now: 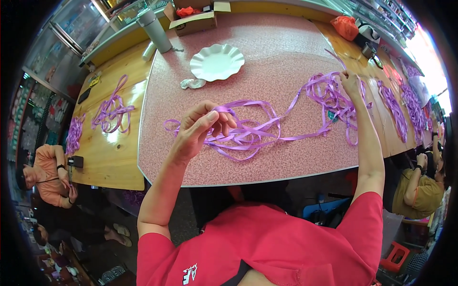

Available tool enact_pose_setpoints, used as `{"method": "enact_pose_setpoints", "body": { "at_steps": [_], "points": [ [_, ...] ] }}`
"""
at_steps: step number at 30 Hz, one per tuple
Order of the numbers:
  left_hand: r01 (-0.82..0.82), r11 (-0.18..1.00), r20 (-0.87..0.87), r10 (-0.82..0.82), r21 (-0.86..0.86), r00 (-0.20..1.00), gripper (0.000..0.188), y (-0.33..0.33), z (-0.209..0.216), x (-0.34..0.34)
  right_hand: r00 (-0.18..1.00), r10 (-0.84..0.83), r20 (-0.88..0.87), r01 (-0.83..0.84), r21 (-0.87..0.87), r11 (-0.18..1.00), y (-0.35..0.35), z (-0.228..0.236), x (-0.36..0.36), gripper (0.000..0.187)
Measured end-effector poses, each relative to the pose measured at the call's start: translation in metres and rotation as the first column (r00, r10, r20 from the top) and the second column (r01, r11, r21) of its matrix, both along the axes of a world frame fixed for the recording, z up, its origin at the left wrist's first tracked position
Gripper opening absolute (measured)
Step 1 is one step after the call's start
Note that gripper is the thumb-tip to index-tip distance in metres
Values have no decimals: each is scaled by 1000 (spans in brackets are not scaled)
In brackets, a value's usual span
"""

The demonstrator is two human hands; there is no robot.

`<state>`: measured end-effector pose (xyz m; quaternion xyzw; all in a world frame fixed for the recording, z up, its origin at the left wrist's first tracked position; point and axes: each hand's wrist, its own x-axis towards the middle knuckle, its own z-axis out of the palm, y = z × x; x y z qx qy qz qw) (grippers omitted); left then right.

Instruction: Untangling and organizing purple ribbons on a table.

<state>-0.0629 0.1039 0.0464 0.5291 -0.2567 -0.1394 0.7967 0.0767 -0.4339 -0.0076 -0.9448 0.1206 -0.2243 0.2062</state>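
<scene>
A long purple ribbon lies in loose loops [253,135] on the pink speckled table, in front of me. My left hand [202,125] is closed above these loops, pinching a piece of the ribbon between thumb and fingers. Further right is a denser tangle of purple ribbon [327,93], joined to the loops by strands across the tabletop. At the tangle's far right edge, my right hand [351,85] is closed on ribbon, its arm stretched out; the fingertips are partly hidden. A small green piece [332,116] shows among the tangled strands.
A white scalloped plate [217,63] sits at the back, beside a crumpled clear wrapper [192,84]. Behind stand a grey tumbler [154,31] and an open cardboard box [195,23]. More purple ribbon [113,112] lies left, and bundles [393,110] right. People [50,169] work at both sides.
</scene>
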Motion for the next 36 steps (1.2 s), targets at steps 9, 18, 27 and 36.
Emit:
{"method": "enact_pose_setpoints", "body": {
  "at_steps": [9, 18, 27, 36],
  "points": [
    [-18, 995, -22, 20, 97, 1000, 21, -9, 12, -1, 896, 442, 40, -405, -338, 850, 92, 31, -11, 26],
    [-12, 990, 4, 12, 139, 1000, 21, 0, 8, -7, 462, 739, -491, -869, -82, 489, 181, 22, -72, 18],
    [-39, 992, -71, 48, 117, 996, 21, -2, 15, -9, 917, 399, 10, -374, -327, 868, 120, 56, -37, 26],
    [-17, 981, -5, 18, 193, 1000, 21, -26, 27, 5, 515, 850, 113, -620, 734, 278, 291, 97, -135, 38]
  ]
}}
